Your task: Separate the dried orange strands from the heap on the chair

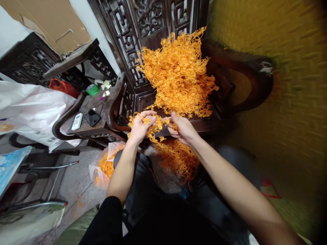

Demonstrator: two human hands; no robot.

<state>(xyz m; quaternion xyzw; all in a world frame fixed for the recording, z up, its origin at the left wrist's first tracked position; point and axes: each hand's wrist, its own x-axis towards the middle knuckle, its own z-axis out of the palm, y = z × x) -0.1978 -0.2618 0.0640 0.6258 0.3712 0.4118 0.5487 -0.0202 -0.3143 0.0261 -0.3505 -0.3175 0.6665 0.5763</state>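
A big heap of orange plastic sprigs (178, 73) is piled on the seat of a dark carved wooden chair (204, 124) in front of me. My left hand (140, 126) grips a small bunch of orange sprigs (150, 124) just before the chair's front edge. My right hand (182, 128) pinches the other end of that same bunch, fingers closed on a stem. More orange sprigs (176, 158) lie on my lap below both hands.
A clear plastic bag (103, 170) holding orange sprigs sits on the floor at my left knee. A second dark chair (84, 131) at left carries a phone (92, 117) and a remote (77, 121). Large white bags (33, 105) lie farther left. A yellow-green surface fills the right.
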